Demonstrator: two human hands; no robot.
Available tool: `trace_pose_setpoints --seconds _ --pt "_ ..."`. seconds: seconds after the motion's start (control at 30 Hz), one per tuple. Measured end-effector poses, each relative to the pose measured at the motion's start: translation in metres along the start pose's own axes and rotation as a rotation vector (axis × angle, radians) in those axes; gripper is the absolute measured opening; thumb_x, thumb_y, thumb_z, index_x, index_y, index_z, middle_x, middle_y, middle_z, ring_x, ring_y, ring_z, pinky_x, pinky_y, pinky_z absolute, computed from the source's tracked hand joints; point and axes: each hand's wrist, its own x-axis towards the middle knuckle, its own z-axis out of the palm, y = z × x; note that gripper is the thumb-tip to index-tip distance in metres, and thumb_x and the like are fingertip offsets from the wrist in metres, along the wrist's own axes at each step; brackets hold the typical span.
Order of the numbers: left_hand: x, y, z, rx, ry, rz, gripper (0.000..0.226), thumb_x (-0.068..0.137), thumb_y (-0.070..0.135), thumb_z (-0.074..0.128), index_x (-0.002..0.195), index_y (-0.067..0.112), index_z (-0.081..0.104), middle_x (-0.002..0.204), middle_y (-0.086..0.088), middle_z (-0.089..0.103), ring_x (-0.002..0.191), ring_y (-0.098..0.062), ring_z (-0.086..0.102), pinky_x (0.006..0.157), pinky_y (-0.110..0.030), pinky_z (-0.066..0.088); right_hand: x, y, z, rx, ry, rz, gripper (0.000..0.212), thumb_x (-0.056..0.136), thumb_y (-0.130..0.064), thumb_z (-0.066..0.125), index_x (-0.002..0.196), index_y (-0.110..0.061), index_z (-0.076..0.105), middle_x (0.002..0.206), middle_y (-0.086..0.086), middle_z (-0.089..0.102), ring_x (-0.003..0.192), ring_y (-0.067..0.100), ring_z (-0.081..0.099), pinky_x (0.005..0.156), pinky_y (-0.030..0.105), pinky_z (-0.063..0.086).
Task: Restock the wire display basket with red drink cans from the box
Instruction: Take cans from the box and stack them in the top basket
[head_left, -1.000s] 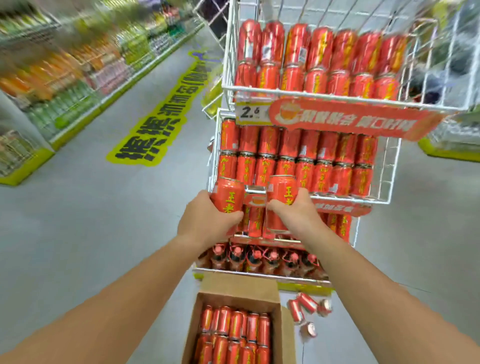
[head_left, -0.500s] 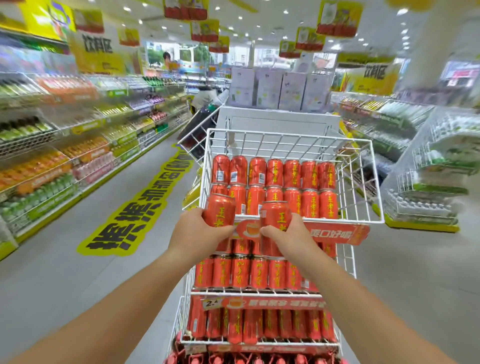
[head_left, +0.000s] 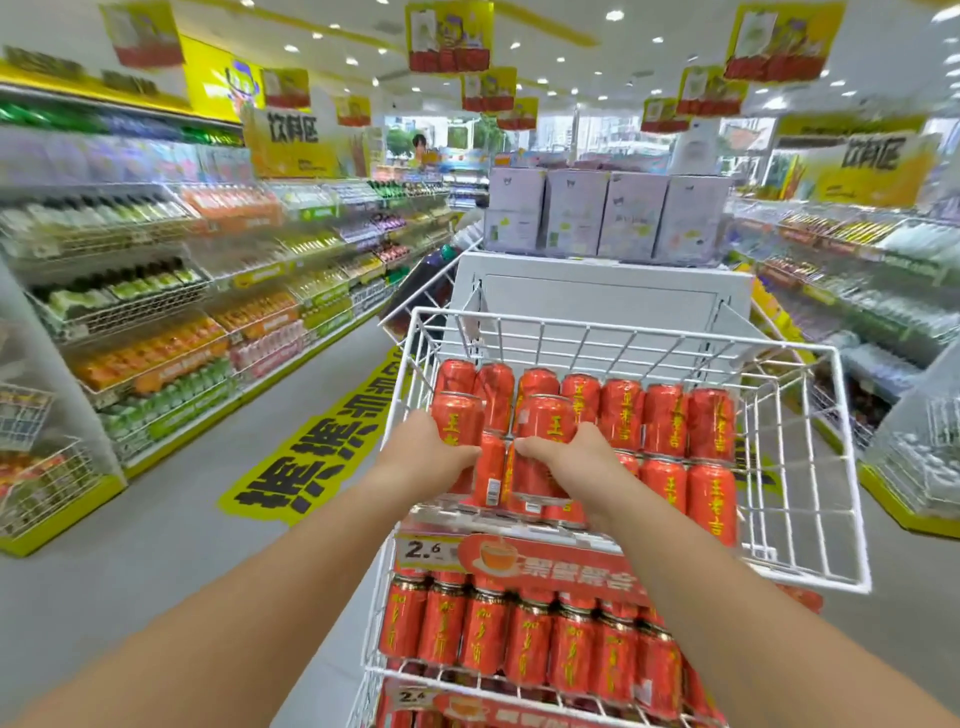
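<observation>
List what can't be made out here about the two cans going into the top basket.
All in the head view:
- Bottoms of the left can and right can: covered by the left hand and right hand, so whether they are set down is unclear.
- Front-left row of the top basket: hidden behind the hands.
- Box: outside the frame.
- Aisle shelves: labels motion-blurred.

Left shelves (head_left: 156, 312) and right shelves (head_left: 857, 270) are smeared, products unreadable. Hanging signs (head_left: 449, 39) too blurred to read. Left hand (head_left: 423, 457) fingertips hidden behind left can (head_left: 457, 415). Right hand (head_left: 576, 457) covers the lower part of right can (head_left: 545, 421). Bottom banner (head_left: 519, 714) cut by lower edge. Both forearms run off frame.
</observation>
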Motion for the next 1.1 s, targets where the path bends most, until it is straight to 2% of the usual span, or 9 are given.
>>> trace_pose_setpoints --seconds 0.17,0.3,0.37,0.5,0.6,0.67,0.77,0.97,1.1 --pt "0.029 -0.015 0.031 0.098 0.034 -0.082 0.036 0.078 0.043 0.080 0.097 0.016 0.065 0.090 -0.004 0.072 0.085 -0.025 0.071 0.075 -0.036 0.057 0.046 0.025 0.016 -0.107 0.035 0.003 0.078 0.044 -0.059 0.083 0.110 -0.022 0.063 0.103 -0.001 0.072 0.092 0.021 0.069 0.089 0.044 0.057" --pt "0.037 -0.019 0.047 0.108 0.038 -0.118 0.034 0.088 0.026 0.078 0.077 0.024 0.045 0.081 0.003 0.055 0.086 -0.023 0.059 0.074 -0.028 0.045 0.068 0.041 0.030 -0.163 0.011 0.033 0.072 0.053 -0.057 0.085 0.109 -0.018 0.065 0.103 0.000 0.072 0.091 0.022 0.068 0.088 0.042 0.057" --pt "0.043 -0.022 0.053 0.108 0.052 -0.126 0.036 0.088 0.023 0.077 0.077 0.025 0.043 0.082 0.004 0.053 0.086 -0.022 0.055 0.075 -0.027 0.042 0.073 0.045 0.036 -0.166 0.019 0.041 0.076 0.055 -0.057 0.086 0.115 -0.016 0.062 0.109 0.002 0.070 0.096 0.024 0.067 0.088 0.040 0.056" --pt "0.051 -0.028 0.060 0.143 0.063 -0.117 0.040 0.082 0.028 0.080 0.109 0.013 0.056 0.111 -0.009 0.064 0.104 -0.029 0.065 0.084 -0.033 0.051 0.081 0.044 0.046 -0.278 0.051 0.003 0.069 0.067 -0.055 0.085 0.111 -0.008 0.060 0.107 0.006 0.068 0.093 0.026 0.064 0.073 0.032 0.048" --pt "0.054 -0.030 0.061 0.171 0.060 -0.123 0.050 0.085 0.031 0.077 0.122 0.008 0.053 0.128 -0.015 0.049 0.111 -0.033 0.061 0.089 -0.037 0.051 0.080 0.044 0.055 -0.326 0.062 -0.052 0.062 0.067 -0.056 0.085 0.101 -0.010 0.062 0.099 0.005 0.067 0.087 0.026 0.064 0.061 0.030 0.042" --pt "0.058 -0.032 0.060 0.198 0.043 -0.132 0.054 0.089 0.029 0.074 0.130 0.005 0.048 0.135 -0.018 0.042 0.115 -0.033 0.058 0.090 -0.036 0.047 0.078 0.047 0.060 -0.368 0.068 -0.061 0.069 0.065 -0.061 0.083 0.104 -0.011 0.058 0.100 0.005 0.065 0.089 0.027 0.064 0.062 0.032 0.044" --pt "0.064 -0.036 0.060 0.220 0.022 -0.142 0.057 0.091 0.027 0.072 0.134 0.003 0.044 0.137 -0.018 0.041 0.118 -0.032 0.055 0.089 -0.035 0.045 0.076 0.049 0.063 -0.410 0.061 -0.068 0.080 0.059 -0.069 0.079 0.108 -0.011 0.055 0.104 0.008 0.065 0.093 0.030 0.066 0.069 0.037 0.051" --pt "0.067 -0.036 0.054 0.229 -0.026 -0.128 0.056 0.083 0.029 0.079 0.127 0.009 0.050 0.129 -0.014 0.047 0.112 -0.031 0.058 0.084 -0.036 0.050 0.070 0.050 0.059 -0.385 0.017 -0.052 0.079 0.073 -0.058 0.080 0.124 -0.010 0.043 0.122 0.007 0.052 0.111 0.029 0.057 0.091 0.042 0.051" --pt "0.066 -0.038 0.047 0.265 -0.074 -0.087 0.048 0.081 0.023 0.082 0.117 0.010 0.052 0.117 -0.011 0.049 0.104 -0.028 0.058 0.079 -0.031 0.047 0.069 0.048 0.058 -0.373 -0.020 -0.039 0.075 0.068 -0.048 0.079 0.121 -0.010 0.044 0.120 0.008 0.054 0.105 0.028 0.060 0.089 0.042 0.054"
